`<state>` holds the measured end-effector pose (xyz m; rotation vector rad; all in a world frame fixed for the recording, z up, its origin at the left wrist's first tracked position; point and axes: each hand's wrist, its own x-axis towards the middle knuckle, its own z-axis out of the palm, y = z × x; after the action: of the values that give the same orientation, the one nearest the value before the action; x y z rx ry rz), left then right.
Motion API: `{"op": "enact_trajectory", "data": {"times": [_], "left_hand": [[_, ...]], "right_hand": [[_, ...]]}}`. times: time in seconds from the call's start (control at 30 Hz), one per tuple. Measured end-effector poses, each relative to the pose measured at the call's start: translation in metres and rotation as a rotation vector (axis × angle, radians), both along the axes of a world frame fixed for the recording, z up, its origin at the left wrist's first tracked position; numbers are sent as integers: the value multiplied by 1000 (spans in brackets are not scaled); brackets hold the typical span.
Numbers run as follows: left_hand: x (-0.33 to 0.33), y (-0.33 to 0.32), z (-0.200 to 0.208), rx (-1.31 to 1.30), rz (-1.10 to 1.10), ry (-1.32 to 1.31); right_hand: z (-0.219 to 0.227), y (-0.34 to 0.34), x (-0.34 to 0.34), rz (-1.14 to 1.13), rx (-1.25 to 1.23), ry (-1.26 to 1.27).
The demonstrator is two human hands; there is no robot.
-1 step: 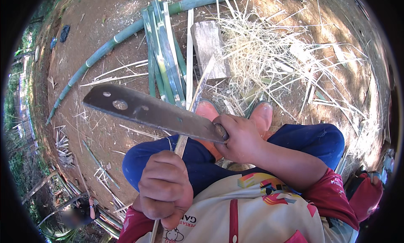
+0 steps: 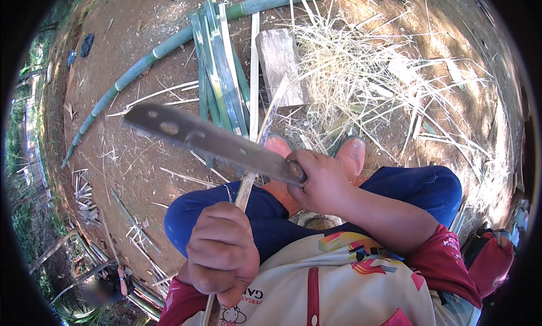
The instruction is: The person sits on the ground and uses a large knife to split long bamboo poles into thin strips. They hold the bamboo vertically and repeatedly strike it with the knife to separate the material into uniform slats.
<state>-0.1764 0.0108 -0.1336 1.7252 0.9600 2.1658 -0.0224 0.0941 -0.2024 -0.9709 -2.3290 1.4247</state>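
Dappled daylight, right-side glare, blurred blade [image 2: 219, 144], fisheye-bent edges

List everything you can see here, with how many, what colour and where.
Bamboo pole: one, green, curving across the top
Split bamboo: several, green and pale, top centre
Wooden block: one, grey-brown, beside the shavings
Shavings: uncountable heap, pale, upper right
Bamboo strip: one, pale, in the left hand
Knife: one, dark grey blade, in the right hand
Bundle: one, red, far right, unclear
Other person: one, dark clothing, lower left
Boots: two, pink-orange, centre
Trousers: one pair, blue, centre
Left hand: one, lower centre
Right hand: one, centre
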Motion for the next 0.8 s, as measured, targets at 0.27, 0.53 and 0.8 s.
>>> {"op": "enact_trajectory", "data": {"times": [0.27,0.53,0.8], "left_hand": [[2,-3,-1,-7,12,-19],[2,-1,1,-7,25,-19],[4,0,1,-10,38,-29]], "right_hand": [[-10,-1,1,17,-24,-19],[-14,0,0,-8,5,-14],[-16,1,-3,-42,-19,6]]}}
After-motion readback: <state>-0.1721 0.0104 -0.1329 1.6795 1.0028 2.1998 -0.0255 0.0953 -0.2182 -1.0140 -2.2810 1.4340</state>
